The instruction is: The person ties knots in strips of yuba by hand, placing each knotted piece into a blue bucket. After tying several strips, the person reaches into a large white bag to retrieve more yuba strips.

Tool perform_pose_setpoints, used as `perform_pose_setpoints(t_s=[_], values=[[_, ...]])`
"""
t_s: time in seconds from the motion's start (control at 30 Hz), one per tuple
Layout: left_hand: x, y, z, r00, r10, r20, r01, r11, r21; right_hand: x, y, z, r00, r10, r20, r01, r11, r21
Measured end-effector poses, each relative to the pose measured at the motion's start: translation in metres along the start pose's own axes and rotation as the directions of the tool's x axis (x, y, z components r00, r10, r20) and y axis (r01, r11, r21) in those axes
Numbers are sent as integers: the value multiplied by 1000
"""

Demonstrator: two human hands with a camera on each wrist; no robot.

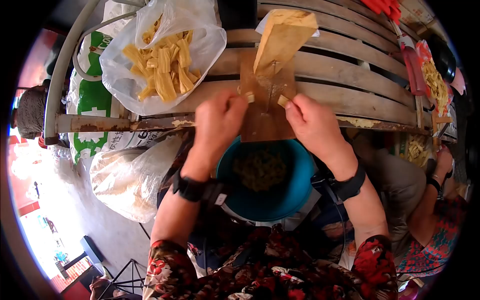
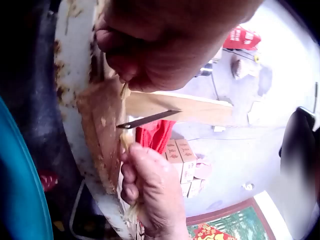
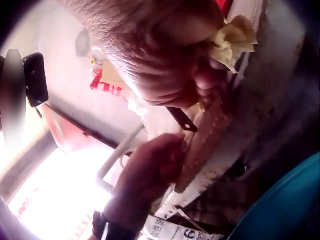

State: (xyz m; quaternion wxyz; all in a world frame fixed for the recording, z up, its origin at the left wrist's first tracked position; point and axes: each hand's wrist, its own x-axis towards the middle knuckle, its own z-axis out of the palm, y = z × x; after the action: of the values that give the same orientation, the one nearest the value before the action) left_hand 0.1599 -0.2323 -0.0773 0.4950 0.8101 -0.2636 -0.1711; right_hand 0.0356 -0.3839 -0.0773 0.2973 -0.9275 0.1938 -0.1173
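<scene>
My left hand (image 1: 217, 122) pinches a yellowish strip piece (image 1: 250, 97) over the brown board (image 1: 262, 117). Across from it, my right hand (image 1: 320, 130) grips another piece (image 1: 283, 101) between thumb and fingers. A dark pointed blade (image 2: 150, 119) stands out from the board between the two hands in the left wrist view; its base with a hole also shows in the right wrist view. A crumpled yellow end (image 3: 234, 42) sticks out of my right hand (image 3: 155, 50). A wooden block (image 1: 282, 40) rises at the board's back.
Below the board, a teal basin (image 1: 295, 195) contains pale pieces. A plastic bag (image 1: 207, 47) of yellow strips lies on the slatted table (image 1: 340, 75) at the left. Another person's arm (image 1: 425, 215) is at the right, near more strips (image 1: 434, 85).
</scene>
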Motion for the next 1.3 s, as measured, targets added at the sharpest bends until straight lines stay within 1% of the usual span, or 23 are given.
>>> perform_pose_setpoints(t_s=[0.03,0.07,0.13,0.17,0.2,0.27,0.3,0.37,0.4,0.43,0.5,0.6,0.7,0.8,0.9,0.97,1.03,1.07,1.1,1.17,1.2,1.27,1.3], values=[[0,2,-6,999,-54,-3,54,999,-4,0,1,-10,997,56,58,-59,997,48],[-9,9,-18,986,-118,120,125,991,-53,-3,-1,-18,986,117,121,-129,987,98],[-28,20,-28,956,177,234,-188,982,25,-11,-15,-31,873,282,397,-425,840,338],[-31,28,-31,938,232,256,-247,969,25,-12,-21,-36,790,310,529,-558,720,412],[-32,35,-35,917,287,278,-305,952,22,-14,-24,-38,779,201,594,-540,696,473],[-33,54,-30,941,213,264,-205,977,-57,-17,-32,-38,748,100,656,-605,508,613],[-34,49,-27,937,237,256,-220,971,-92,-19,-34,-38,736,45,675,-632,401,663],[-33,32,-20,927,289,237,-257,953,-159,-22,-32,-42,710,26,704,-679,291,674],[-35,36,-24,954,177,241,-128,970,-205,-24,-30,-44,710,39,703,-689,247,682],[-34,36,-25,964,123,237,-74,976,-205,-25,-28,-45,709,51,704,-697,204,687],[-33,35,-28,975,7,221,39,978,-206,-27,-24,-40,780,111,615,-601,408,688],[-27,30,-21,987,-17,160,48,981,-190,-24,-28,-27,895,173,411,-420,639,645],[-18,29,-14,992,-39,116,59,982,-178,-16,-28,-22,953,195,232,-288,819,496],[-8,22,-8,997,-32,73,44,984,-174,-8,-30,-15,973,210,91,-229,865,446],[5,12,5,999,9,33,-4,987,-160,0,-22,-2,985,125,-117,-84,947,309],[9,3,16,998,63,-9,-63,996,-67,5,-13,7,981,128,-145,-82,954,289],[10,1,18,977,205,-59,-199,976,92,4,-15,4,974,220,-49,-200,944,264],[7,4,14,993,100,-62,-95,993,71,3,-17,-1,972,234,-34,-220,949,226],[4,3,6,991,120,-59,-113,988,107,1,-14,-3,961,274,-22,-261,933,246],[-1,-5,-12,985,164,-54,-153,974,169,-7,3,-7,977,204,-57,-193,969,156],[-9,3,-24,991,132,-16,-131,990,60,-11,-3,-12,969,243,37,-245,946,214],[-16,3,-40,982,188,-28,-187,981,48,-29,-17,-26,917,311,250,-379,876,298],[-19,3,-49,975,220,-33,-218,975,39,-39,-18,-23,942,217,256,-298,892,339]])
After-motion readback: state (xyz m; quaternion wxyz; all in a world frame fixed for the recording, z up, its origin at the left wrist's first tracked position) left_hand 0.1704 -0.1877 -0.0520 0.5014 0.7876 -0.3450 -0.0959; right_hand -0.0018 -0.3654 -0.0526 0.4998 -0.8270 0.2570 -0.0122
